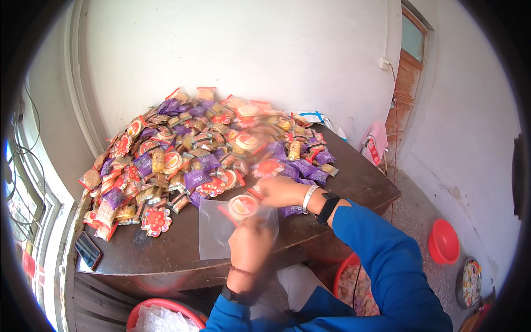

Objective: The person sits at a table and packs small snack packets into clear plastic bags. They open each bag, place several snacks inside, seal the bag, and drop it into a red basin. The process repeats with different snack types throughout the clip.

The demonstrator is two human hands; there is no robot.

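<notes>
My left hand grips a clear plastic bag near the table's front edge. At the bag's mouth is a round wafer in a clear, red-edged wrapper; the picture does not settle whether it lies in the bag or over it. My right hand pinches that wrapper's upper right corner. Just beyond my right hand lies a red flower-shaped packet. A large heap of wrapped snacks rises behind both hands, with purple packets among them.
The dark wooden table carries a phone at its left corner. Below stand a red basin of plastic bags and a red tub of filled packs. On the floor at right are a red basin and a metal pan.
</notes>
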